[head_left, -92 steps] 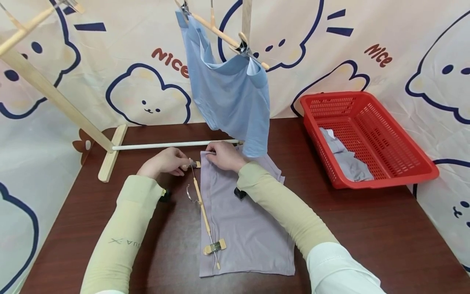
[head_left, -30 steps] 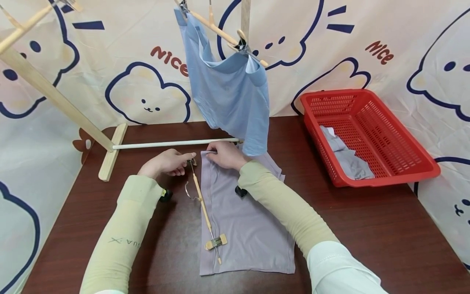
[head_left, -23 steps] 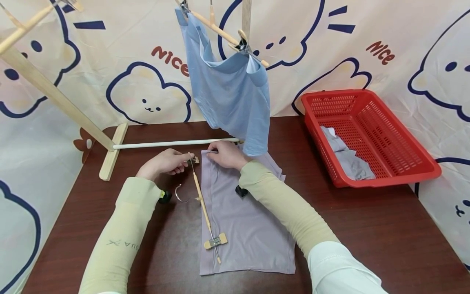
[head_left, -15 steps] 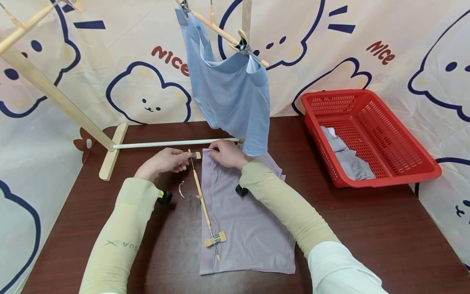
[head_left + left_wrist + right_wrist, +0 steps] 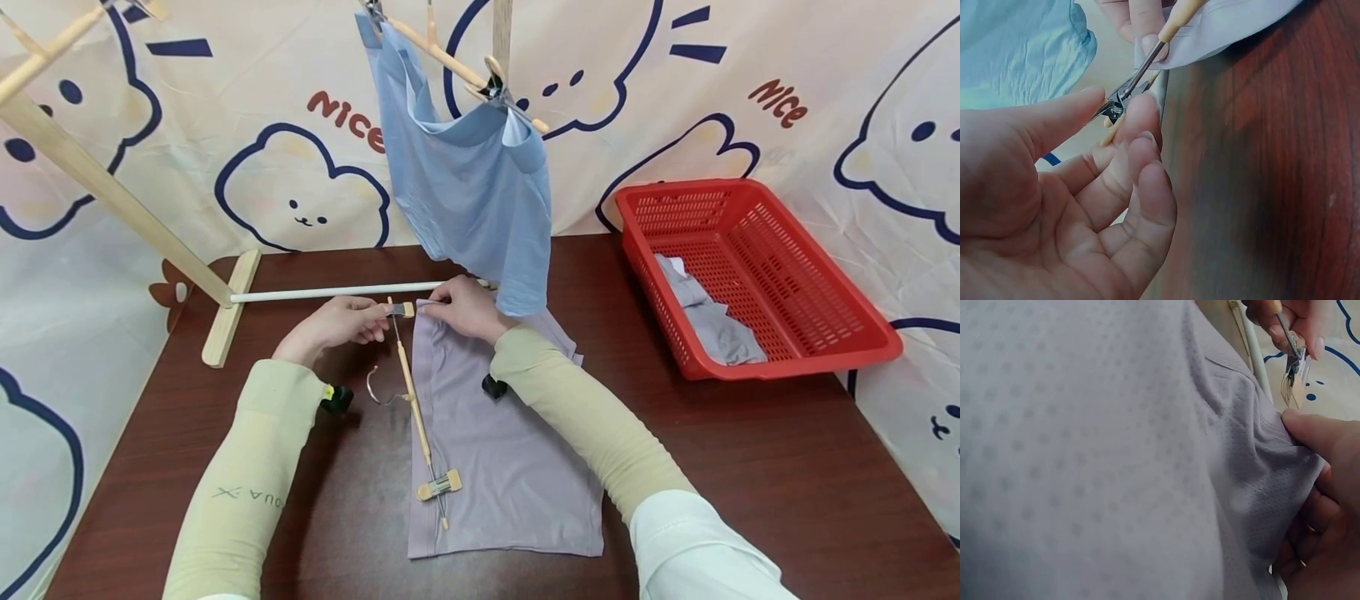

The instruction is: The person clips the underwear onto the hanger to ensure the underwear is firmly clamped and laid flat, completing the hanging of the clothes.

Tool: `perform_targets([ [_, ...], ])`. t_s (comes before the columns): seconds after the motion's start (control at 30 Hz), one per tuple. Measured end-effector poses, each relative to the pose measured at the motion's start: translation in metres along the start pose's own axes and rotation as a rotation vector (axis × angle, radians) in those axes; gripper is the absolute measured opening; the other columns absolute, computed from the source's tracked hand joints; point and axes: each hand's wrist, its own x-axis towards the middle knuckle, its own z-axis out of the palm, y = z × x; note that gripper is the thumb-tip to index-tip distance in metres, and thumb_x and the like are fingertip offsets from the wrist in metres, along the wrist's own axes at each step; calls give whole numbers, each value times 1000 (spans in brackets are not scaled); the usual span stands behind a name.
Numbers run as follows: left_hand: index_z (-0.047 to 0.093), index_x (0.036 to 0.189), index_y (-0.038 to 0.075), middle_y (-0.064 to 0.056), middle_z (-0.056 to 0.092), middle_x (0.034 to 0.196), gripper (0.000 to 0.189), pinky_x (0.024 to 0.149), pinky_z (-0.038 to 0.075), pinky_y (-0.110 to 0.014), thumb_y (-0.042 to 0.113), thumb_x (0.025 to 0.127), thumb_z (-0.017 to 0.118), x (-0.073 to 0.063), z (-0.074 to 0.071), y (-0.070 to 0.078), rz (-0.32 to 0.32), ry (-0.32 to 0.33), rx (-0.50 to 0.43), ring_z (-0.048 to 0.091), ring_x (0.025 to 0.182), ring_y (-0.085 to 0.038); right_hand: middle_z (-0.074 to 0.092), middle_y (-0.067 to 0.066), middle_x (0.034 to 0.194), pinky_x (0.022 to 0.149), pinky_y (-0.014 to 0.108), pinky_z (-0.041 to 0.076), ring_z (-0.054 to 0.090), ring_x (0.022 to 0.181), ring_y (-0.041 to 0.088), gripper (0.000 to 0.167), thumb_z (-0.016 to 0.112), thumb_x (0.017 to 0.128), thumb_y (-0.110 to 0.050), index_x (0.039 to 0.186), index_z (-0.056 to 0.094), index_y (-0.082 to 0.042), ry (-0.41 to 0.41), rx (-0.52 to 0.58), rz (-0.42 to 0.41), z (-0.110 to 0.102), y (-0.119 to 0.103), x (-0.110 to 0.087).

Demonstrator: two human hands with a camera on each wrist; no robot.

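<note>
Both bare hands sit slightly higher in the head view than half a second ago: the left hand (image 5: 341, 323) has brought up the silvery upper clip with pale wooden ends (image 5: 406, 310) of a slim wood-and-metal hanger (image 5: 416, 408), and the right hand (image 5: 468, 310) has raised the top left corner of a lilac garment in thin perforated fabric (image 5: 517, 475). Left thumb and fingers pinch that clip; right thumb and fingers are clamped on the corner. The hanger is at the centre of the frame, its long axis running downward and a little to the right. Its curved metal hook (image 5: 369, 386) points left, and the lower clip (image 5: 438, 485) lies crosswise over the cloth. The garment is spread on the dark reddish-brown bench (image 5: 750, 492) at lower centre, longer top to bottom than across, its straight waistband (image 5: 422, 508) along the left, shallow wrinkles elsewhere. The upper clip points right, seemingly just beside the corner; the dim left wrist view leaves contact uncertain.
</note>
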Motion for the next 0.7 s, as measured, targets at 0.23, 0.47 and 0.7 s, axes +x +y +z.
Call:
perform_targets([
  [0.23,64,106,-9,-8,67,86,40,80,52,-33,29,107,54,3,0,0,2,-16,-23,62,84,-22,72,-3,88,65,24,41,55,71,12,18,70,99,-23,95,81,-9,-47,84,-21,-5,2,1],
  [0.47,65,105,-9,-9,70,82,38,79,54,-33,27,107,57,4,-1,-5,40,21,-43,66,84,-26,73,6,113,85,20,44,62,101,13,21,63,100,-7,116,77,-4,-101,152,-30,-7,3,3],
  [0.7,66,109,-10,-11,75,89,38,82,54,-31,27,106,59,2,-1,-3,67,23,-107,68,86,-22,66,11,118,78,22,41,54,88,14,28,53,106,-11,127,69,-1,-137,160,82,-4,-1,8],
])
